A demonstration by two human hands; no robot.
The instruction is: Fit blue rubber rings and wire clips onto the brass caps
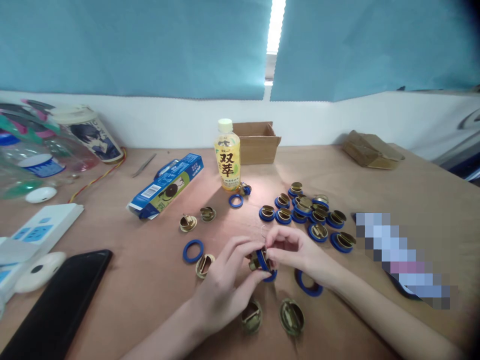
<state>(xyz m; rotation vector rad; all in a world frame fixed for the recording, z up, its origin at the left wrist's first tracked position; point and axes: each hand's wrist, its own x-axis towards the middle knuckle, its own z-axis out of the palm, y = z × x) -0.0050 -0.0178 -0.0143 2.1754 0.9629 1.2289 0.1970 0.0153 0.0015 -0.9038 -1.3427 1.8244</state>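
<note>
Left hand point(225, 287): fingers pinching round brass metal fitting point(258, 261) at table centre | Right hand point(296, 252): fingertips pinching blue rubber ring point(267, 264) against the same fitting | Beyond: cluster of ringed brass fittings point(311, 212) | Farther back: yellow-labelled plastic drink bottle point(227, 156) | Support: wooden table point(150, 260)

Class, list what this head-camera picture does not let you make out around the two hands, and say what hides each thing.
- Small brass disc with blue rubber ring: mostly covered by the fingers of the left hand and right hand.
- Flat blue rubber ring: partly under the right wrist.
- Object at the table's right: pixelated.
- Black phone: cut off by the bottom edge.
</note>
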